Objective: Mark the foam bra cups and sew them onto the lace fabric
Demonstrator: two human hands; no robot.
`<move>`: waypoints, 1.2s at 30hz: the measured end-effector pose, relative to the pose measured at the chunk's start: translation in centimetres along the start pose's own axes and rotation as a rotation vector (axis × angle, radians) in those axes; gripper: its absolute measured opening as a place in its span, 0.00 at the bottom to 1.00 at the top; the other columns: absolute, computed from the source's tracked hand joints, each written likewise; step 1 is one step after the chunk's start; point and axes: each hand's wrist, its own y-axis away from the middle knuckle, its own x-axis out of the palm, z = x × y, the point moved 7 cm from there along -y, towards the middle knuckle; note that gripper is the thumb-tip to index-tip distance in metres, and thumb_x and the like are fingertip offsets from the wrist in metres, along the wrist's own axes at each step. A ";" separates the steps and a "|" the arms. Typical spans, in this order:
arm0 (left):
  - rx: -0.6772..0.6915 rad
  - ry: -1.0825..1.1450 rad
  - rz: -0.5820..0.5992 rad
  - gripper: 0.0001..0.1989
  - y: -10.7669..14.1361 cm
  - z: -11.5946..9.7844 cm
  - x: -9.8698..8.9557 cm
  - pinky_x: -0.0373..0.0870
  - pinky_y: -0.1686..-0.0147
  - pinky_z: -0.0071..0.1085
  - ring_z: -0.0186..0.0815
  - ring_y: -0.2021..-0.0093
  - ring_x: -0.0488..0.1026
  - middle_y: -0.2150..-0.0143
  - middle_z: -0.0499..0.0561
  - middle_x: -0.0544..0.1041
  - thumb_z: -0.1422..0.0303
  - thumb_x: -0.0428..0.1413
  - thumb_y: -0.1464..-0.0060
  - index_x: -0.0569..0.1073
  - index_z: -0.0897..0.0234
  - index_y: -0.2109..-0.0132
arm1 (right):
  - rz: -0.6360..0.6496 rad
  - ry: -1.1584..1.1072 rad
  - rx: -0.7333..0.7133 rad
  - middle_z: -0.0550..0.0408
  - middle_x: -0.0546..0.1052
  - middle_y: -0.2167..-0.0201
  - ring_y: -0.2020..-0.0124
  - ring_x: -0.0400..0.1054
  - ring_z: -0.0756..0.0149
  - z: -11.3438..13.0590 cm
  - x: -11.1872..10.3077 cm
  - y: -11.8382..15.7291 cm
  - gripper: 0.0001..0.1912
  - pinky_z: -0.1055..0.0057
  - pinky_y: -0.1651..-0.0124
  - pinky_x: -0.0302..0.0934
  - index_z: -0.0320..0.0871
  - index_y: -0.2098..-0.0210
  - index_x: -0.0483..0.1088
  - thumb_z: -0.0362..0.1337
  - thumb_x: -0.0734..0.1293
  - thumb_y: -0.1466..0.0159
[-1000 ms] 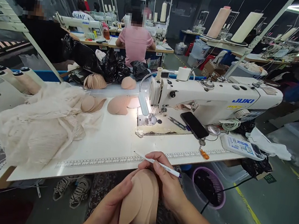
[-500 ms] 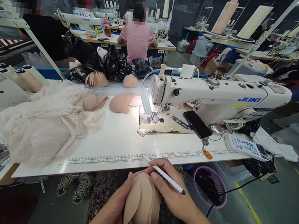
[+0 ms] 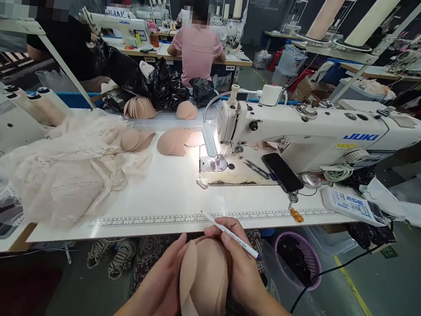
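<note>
A stack of beige moulded bra cups (image 3: 209,274) sits above my lap, between both hands. My left hand (image 3: 166,280) wraps round its left side, thumb up along the edge. My right hand (image 3: 246,266) presses the right side and also holds a white marker pen (image 3: 234,239) between thumb and fingers, its tip pointing up and left over the table edge. The outermost cup on the left stands partly away from the others. The fingers behind the stack are hidden.
A white JUKI sewing machine (image 3: 313,126) stands on the white table (image 3: 168,194). Sheer cream fabric (image 3: 67,177) is heaped at left, with more cups (image 3: 172,141) behind. A phone (image 3: 282,172) and tweezers (image 3: 257,169) lie near the machine. A purple basket (image 3: 316,261) is on the floor.
The stack has turned and its cups lie closer together, with the left one peeling outward. The pen has tilted slightly in my right hand. The whole view has shifted a little.
</note>
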 end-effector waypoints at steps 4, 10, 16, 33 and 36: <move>0.021 -0.058 0.093 0.24 1.3 -0.8 -0.9 0.53 0.27 0.45 0.52 0.28 0.62 0.33 0.56 0.74 0.66 0.57 0.35 0.72 0.62 0.33 | -0.063 -0.028 -0.014 0.56 0.81 0.57 0.55 0.73 0.60 -0.2 -0.9 0.1 0.12 0.64 0.48 0.63 0.50 0.50 0.71 0.45 0.71 0.30; 0.255 -0.218 -0.018 0.23 0.1 -0.3 -2.4 0.54 0.28 0.49 0.53 0.30 0.64 0.36 0.57 0.77 0.59 0.63 0.37 0.76 0.59 0.37 | 0.005 0.074 -0.013 0.58 0.80 0.56 0.54 0.72 0.62 -0.3 0.2 0.5 0.11 0.65 0.47 0.62 0.52 0.49 0.71 0.45 0.70 0.28; 0.341 -0.277 -0.060 0.23 -0.9 0.3 -1.3 0.54 0.28 0.51 0.54 0.31 0.67 0.38 0.59 0.78 0.56 0.63 0.37 0.78 0.60 0.39 | 0.075 0.381 -0.104 0.60 0.78 0.55 0.52 0.70 0.64 1.1 1.3 0.8 0.10 0.69 0.46 0.61 0.55 0.47 0.71 0.45 0.69 0.27; 0.171 -0.090 0.175 0.21 -0.2 0.6 -0.4 0.48 0.25 0.51 0.54 0.27 0.60 0.32 0.57 0.73 0.63 0.56 0.31 0.75 0.59 0.35 | -0.091 0.118 0.044 0.59 0.78 0.60 0.58 0.70 0.65 -0.1 -0.2 0.1 0.15 0.71 0.53 0.62 0.51 0.52 0.72 0.45 0.76 0.34; 0.200 -0.103 0.155 0.22 -0.3 0.3 -0.4 0.46 0.25 0.49 0.54 0.25 0.56 0.30 0.58 0.71 0.62 0.58 0.33 0.75 0.61 0.35 | -0.150 -0.074 0.019 0.58 0.80 0.62 0.60 0.71 0.64 -0.3 -0.1 0.0 0.15 0.69 0.55 0.63 0.50 0.52 0.71 0.46 0.75 0.34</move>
